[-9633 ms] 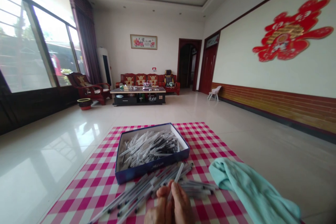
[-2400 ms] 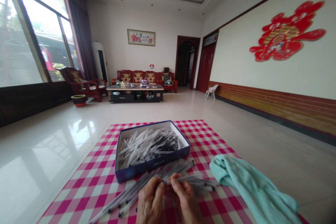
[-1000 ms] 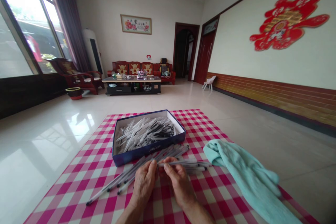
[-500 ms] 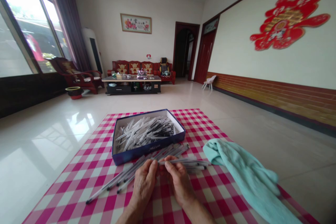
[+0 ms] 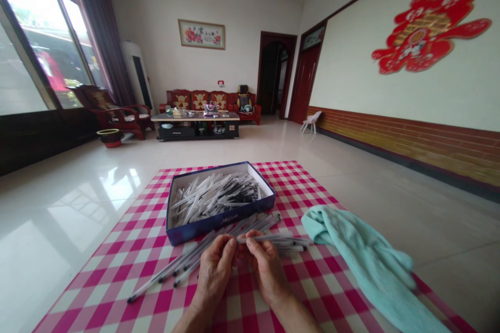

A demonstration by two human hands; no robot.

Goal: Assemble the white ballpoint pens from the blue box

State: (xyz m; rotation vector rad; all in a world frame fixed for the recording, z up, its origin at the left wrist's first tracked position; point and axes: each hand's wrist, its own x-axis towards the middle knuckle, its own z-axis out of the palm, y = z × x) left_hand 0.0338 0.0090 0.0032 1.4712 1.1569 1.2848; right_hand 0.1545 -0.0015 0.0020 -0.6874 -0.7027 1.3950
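Observation:
My right hand is closed in a pinch around a thin, translucent pen. One end of the pen points toward my left thumb, while the rest is hard to separate from the pens behind. My left hand is also closed, thumb against forefinger, close to that end; whatever lies between these fingertips is hidden. Beneath and beyond both hands lies a loose pile of clear pens, several with black ends. Just behind the pile stands a shallow blue box, filled with white and black slender pen pieces.
A pink-and-white checked cloth covers the table. On its right side a crumpled mint-green cloth hangs toward the near edge. Farther off across the tiled floor are a low black table, a red wooden sofa and a small chair.

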